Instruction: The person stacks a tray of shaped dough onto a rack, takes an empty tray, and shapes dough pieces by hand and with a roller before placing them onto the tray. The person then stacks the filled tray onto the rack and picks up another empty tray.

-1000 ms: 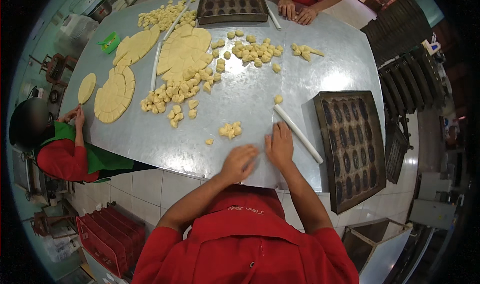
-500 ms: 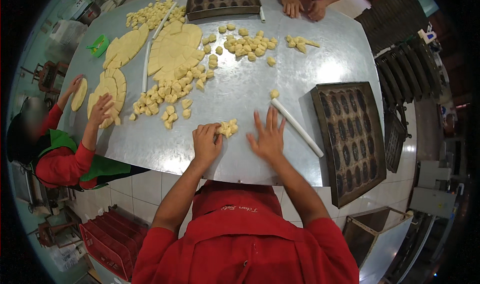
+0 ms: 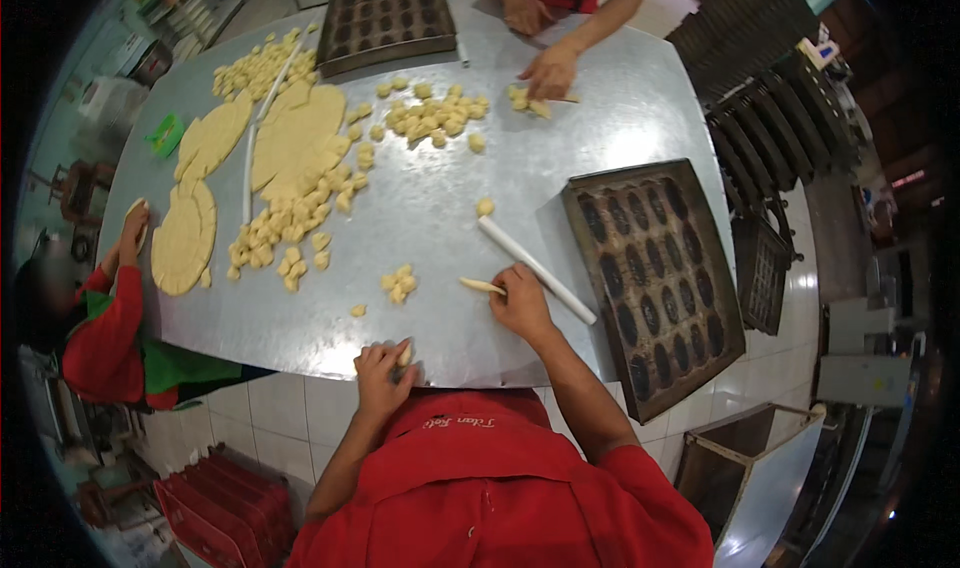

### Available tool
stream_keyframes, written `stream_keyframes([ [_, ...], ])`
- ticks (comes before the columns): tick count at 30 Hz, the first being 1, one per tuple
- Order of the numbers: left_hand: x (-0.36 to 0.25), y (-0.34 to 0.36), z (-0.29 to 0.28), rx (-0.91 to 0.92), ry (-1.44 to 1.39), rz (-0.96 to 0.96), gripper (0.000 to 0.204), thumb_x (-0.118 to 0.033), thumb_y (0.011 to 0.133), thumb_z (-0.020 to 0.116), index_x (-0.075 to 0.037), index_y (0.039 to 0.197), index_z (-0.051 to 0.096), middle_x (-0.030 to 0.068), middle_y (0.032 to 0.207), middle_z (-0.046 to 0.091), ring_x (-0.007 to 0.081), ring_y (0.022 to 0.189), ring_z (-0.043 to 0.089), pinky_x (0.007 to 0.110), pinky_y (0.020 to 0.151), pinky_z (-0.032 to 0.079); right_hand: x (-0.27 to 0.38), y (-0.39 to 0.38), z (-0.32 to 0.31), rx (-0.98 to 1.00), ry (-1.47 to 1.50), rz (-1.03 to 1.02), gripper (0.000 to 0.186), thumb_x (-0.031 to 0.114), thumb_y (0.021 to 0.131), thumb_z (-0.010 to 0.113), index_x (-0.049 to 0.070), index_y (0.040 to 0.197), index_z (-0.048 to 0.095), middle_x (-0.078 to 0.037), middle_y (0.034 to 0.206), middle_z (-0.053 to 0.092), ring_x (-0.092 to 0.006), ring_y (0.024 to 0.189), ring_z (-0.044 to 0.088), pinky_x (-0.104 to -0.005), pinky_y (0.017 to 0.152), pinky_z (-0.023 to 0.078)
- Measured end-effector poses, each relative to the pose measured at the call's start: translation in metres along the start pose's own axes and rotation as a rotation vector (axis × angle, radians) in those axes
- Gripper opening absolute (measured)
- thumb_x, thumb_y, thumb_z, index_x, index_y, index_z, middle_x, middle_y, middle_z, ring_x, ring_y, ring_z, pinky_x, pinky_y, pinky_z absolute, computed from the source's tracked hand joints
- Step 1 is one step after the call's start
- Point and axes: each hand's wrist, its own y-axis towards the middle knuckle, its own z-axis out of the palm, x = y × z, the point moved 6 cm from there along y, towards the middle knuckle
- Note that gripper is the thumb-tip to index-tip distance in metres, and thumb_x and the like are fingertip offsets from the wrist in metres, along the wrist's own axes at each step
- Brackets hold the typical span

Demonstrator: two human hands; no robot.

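Observation:
Near the table's front edge, my left hand (image 3: 381, 376) has its fingers curled round a small dough piece (image 3: 404, 356). My right hand (image 3: 522, 302) is closed on one end of a thin dough strip (image 3: 480, 286), which points left over the metal table (image 3: 450, 333). Between the hands and farther off sits a small cluster of dough pieces (image 3: 399, 284), with a single dough bit (image 3: 358, 310) beside it. A white rolling pin (image 3: 537, 270) lies just right of my right hand, with a dough ball (image 3: 485, 207) at its far end.
A dark moulded baking tray (image 3: 656, 268) stands at the table's right edge; another tray (image 3: 385, 23) is at the back. Dough sheets (image 3: 298, 138) and many cut pieces (image 3: 280, 228) cover the left. One co-worker's hand (image 3: 550, 72) touches dough across the table; another person (image 3: 105, 333) works at left.
My left hand has drawn back to the front edge with a dough piece. My right hand, spread flat before, now grips a dough strip. The far co-worker's hand has reached onto dough. The view has shifted.

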Motion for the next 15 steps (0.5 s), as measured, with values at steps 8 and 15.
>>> stream_keyframes([
  [8, 0.015, -0.004, 0.005, 0.070, -0.018, -0.064, 0.048, -0.011, 0.073, 0.074, -0.014, 0.119, 0.066, 0.0068, 0.099, 0.057, 0.0249, 0.093, 0.053, 0.037, 0.082, 0.038, -0.023, 0.039, -0.177, -0.769, 0.162, 0.227, 0.022, 0.001, 0.074, 0.072, 0.004, 0.094, 0.063, -0.013, 0.087, 0.064, -0.0316, 0.079, 0.062, -0.0401, 0.070, 0.050],
  [15, 0.005, -0.002, 0.009, -0.042, 0.054, -0.083, 0.040, -0.013, 0.073, 0.075, -0.014, 0.112, 0.069, 0.0088, 0.106, 0.055, 0.0260, 0.100, 0.052, 0.040, 0.088, 0.037, -0.131, 0.020, -0.136, -0.227, -0.253, 0.353, 0.016, 0.013, 0.079, 0.071, 0.004, 0.088, 0.061, -0.015, 0.086, 0.064, -0.0353, 0.080, 0.063, -0.0448, 0.068, 0.050],
])
